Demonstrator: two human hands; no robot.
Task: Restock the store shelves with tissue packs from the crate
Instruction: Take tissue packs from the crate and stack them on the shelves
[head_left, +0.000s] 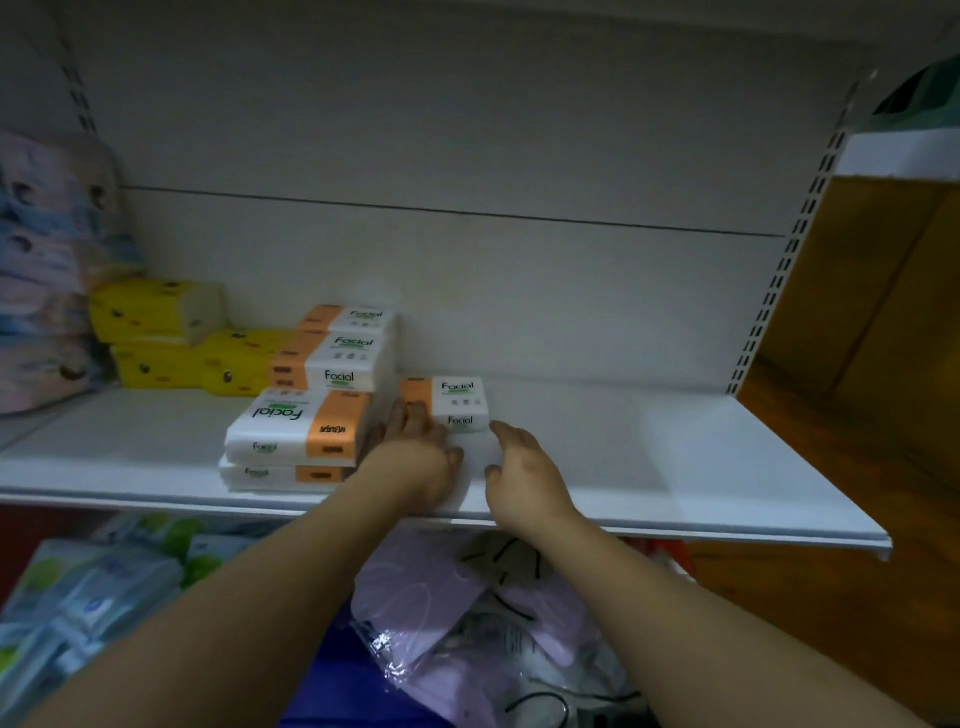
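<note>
A white and orange "Facial" tissue pack (457, 402) sits alone on the white shelf (675, 467), just right of the stacks. My left hand (415, 449) lies flat with its fingertips on the pack's orange left end. My right hand (524, 467) is at the pack's front right corner, with its fingers spread and nothing gripped. Between my hands is a pale blurred patch; I cannot tell whether it is another pack. To the left stand a two-high front stack of Facial packs (296, 436) and a taller rear stack (337, 358).
Yellow tissue packs (171, 338) and pastel wrapped packs (47, 270) fill the shelf's left end. A brown cardboard box (857, 291) stands beyond the right upright. Below the shelf lie a lilac plastic bag (467, 613) and blue-green packs (93, 603).
</note>
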